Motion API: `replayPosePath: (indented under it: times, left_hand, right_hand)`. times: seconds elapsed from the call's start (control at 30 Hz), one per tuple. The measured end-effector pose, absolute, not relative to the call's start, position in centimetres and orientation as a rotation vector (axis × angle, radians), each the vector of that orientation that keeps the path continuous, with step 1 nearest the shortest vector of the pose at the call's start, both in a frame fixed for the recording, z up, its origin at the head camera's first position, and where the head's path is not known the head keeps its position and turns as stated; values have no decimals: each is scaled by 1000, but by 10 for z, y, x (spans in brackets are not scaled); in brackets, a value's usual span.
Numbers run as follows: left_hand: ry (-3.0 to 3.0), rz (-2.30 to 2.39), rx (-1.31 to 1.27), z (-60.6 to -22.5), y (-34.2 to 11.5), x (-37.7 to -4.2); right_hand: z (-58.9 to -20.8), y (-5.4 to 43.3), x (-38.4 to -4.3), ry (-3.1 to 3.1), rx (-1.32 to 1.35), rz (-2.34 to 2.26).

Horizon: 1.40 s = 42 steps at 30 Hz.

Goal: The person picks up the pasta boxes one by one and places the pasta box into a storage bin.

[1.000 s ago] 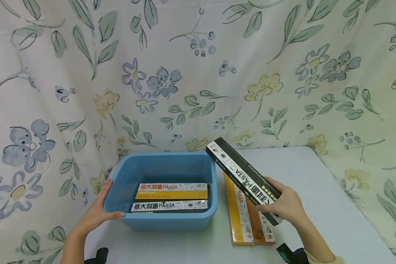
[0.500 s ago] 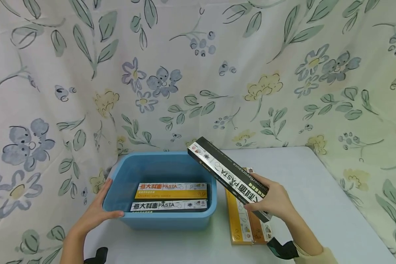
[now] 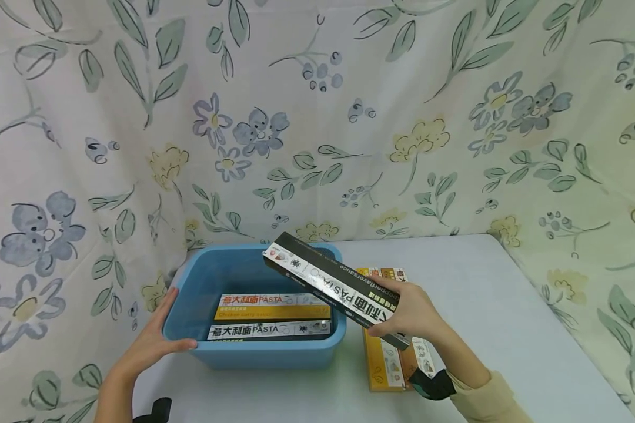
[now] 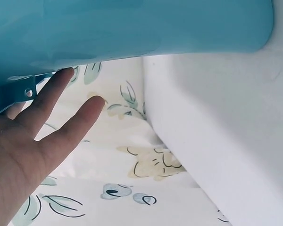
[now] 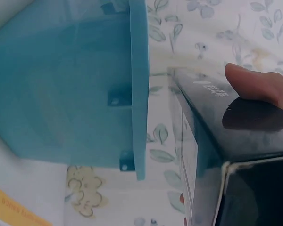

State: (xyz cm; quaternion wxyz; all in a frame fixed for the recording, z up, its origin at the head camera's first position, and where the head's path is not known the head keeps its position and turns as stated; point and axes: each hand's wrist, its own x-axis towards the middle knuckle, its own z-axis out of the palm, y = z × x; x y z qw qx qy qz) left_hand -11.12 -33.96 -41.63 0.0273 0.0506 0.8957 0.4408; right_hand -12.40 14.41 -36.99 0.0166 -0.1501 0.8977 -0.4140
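My right hand [image 3: 410,308] grips one end of a black-and-white pasta box [image 3: 330,282]. The box slants up to the left, its far end above the blue bin [image 3: 264,345]. In the right wrist view the thumb [image 5: 257,84] lies on the dark box [image 5: 212,113], beside the bin's rim. At the bin's front left corner is my left hand [image 3: 153,343], thumb on the front rim, other fingers along the left side. Straight, spread fingers [image 4: 73,122] show in the left wrist view. Inside the bin lie a yellow pasta box [image 3: 275,311] and a black-and-white one [image 3: 264,331].
A yellow pasta box [image 3: 377,370] and an orange-brown one [image 3: 406,370] lie side by side on the white table [image 3: 481,294], partly hidden under the right hand and held box. A floral cloth [image 3: 296,117] hangs behind and at the sides.
My right hand has carried the black-and-white pasta box left, from the bin's right edge to over its opening, tilting it flatter. The left hand stays at the bin's corner.
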Motion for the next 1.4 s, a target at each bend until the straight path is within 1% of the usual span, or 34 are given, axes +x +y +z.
replayPosePath:
  times: [0.53,0.77,1.1,1.4]
  left_hand:
    - [2763,1357,153,-419,-340,-110]
    - [2764,1363,154,-419,-340,-110]
    - [2800,1326,159,-418,-341,-112]
    - [2794,1343,208,-418,-342,-111]
  right_hand:
    - [-360,104,-147,2678,-761,-1164]
    - [-355,85,-158,2599,-766,-1163]
    - [-354,50,-178,2642,-900,-887]
    - [-346,25,-189,2598,-885,-679]
